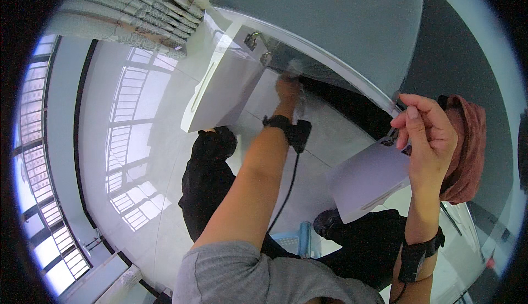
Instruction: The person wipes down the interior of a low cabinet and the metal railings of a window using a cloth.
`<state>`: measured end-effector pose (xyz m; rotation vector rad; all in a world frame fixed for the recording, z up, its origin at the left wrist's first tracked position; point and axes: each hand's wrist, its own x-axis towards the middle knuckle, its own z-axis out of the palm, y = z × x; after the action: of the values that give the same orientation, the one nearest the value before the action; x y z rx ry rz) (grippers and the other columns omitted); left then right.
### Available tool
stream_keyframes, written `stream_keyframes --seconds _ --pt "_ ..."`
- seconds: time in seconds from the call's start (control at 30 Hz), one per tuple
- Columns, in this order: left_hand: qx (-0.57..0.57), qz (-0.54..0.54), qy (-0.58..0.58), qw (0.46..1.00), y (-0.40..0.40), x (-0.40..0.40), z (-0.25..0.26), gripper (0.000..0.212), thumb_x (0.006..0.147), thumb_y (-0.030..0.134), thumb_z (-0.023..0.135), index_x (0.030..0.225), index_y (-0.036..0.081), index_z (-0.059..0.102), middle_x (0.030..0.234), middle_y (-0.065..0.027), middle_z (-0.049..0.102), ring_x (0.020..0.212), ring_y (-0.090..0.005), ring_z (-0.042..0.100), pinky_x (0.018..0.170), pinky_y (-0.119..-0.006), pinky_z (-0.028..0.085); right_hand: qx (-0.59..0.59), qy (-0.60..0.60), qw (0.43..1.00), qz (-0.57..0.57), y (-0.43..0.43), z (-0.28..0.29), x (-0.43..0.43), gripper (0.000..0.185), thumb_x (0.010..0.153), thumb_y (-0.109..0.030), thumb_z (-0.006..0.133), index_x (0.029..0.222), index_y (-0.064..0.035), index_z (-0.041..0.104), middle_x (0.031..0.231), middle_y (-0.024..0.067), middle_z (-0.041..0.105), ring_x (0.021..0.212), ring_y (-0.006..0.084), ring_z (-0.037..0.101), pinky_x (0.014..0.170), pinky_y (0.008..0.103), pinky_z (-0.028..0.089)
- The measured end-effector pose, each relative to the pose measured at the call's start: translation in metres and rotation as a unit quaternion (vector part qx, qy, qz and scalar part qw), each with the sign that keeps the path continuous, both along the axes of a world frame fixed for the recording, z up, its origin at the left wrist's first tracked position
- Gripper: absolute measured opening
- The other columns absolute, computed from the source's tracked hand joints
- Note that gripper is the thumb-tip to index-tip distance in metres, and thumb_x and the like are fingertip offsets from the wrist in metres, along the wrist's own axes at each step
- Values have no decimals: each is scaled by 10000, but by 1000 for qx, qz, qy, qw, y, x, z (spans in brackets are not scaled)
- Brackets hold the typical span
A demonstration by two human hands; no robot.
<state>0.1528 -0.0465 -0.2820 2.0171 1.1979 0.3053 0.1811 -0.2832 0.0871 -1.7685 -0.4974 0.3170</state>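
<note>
My left hand [288,87] reaches down inside the low white cabinet between its two open doors. Motion blurs it, and a pale, smeared shape [294,67] shows at its fingers; whether they grip anything is unclear. To its left stands one white door [231,89] with metal hinges [252,40], swung outward. By the cabinet's right front corner, my right hand [431,132] has its fingers loosely curled and slightly apart, with nothing visible in them. It is above the hinge side of the other open door [367,180]. A reddish-brown cloth [466,151] hangs just beyond that hand.
The cabinet's grey top [330,19] has a white front edge. A patterned curtain [128,11] hangs at the upper left, near barred windows [45,155]. A blue plastic object [304,238] is on the tiled floor [165,139] between my legs. A cable runs from my left wrist strap.
</note>
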Motion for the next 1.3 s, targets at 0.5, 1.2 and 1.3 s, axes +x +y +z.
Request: stream_keyframes --seconds 0.5,1.2,1.3 --pt "101 -66 -4 993 -14 5 29 192 696 138 537 821 3 593 723 -204 576 708 -348 557 628 -395 441 16 14 1000 -2 -2 -6 9 145 820 -67 466 910 7 552 653 58 554 485 57 472 448 167 372" --pt "76 -121 40 989 -9 18 37 280 694 154 547 968 99 568 900 -132 574 878 -297 533 755 -397 430 8 7 1000 12 -12 -11 13 158 823 -66 466 937 19 533 700 80 559 541 91 513 511 184 404" --pt "84 -114 11 990 29 10 41 256 708 155 537 957 104 569 909 -122 574 868 -301 536 752 -392 431 25 4 999 31 -9 -11 8 159 824 -70 466 938 21 532 698 79 558 544 92 514 513 185 405"
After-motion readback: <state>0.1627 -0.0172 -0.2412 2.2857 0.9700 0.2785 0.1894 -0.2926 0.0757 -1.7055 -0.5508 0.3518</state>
